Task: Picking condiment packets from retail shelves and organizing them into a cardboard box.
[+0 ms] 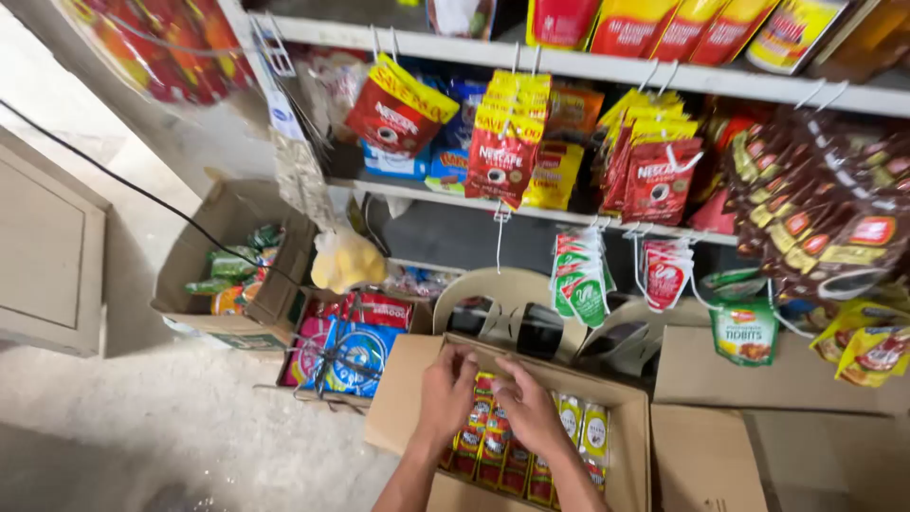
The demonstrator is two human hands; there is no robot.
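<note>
My left hand (447, 393) and my right hand (527, 410) reach down into an open cardboard box (633, 446) at the bottom middle. Both hands rest side by side on rows of small red and yellow sachets (493, 453) packed upright in the box. The fingers curl over the sachet tops near the box's far wall. Pale yellow-green sachets (583, 427) fill the right part of the same box. Whether either hand has a sachet pinched is hidden by the fingers.
Hanging strips of red, yellow and brown sachets (504, 152) cover white shelves (588, 66) ahead. A beige plastic chair (517, 289) stands behind the box. Another open carton (213, 275) with packets sits at left, beside a wire rack of blue packets (351, 356). More cardboard (758, 379) lies at right.
</note>
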